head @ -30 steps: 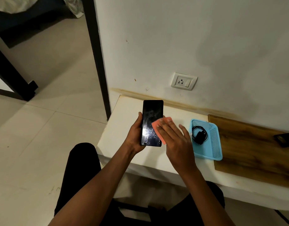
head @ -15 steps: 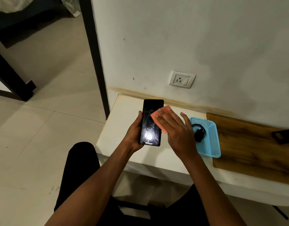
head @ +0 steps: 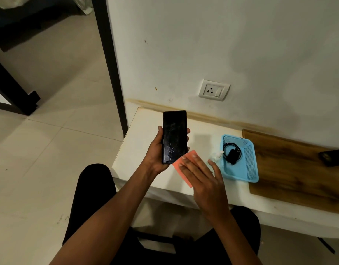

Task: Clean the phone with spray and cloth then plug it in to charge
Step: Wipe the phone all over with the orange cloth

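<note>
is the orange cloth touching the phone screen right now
Cannot tell. In the head view the cloth under the right hand meets the phone only at its lower right corner; overlap or contact is unclear.

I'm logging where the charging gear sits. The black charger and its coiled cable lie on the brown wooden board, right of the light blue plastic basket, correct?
Not quite. The head view shows the black charger and coiled cable lying inside the light blue plastic basket, not on the brown wooden board, which lies to the basket's right.
</note>
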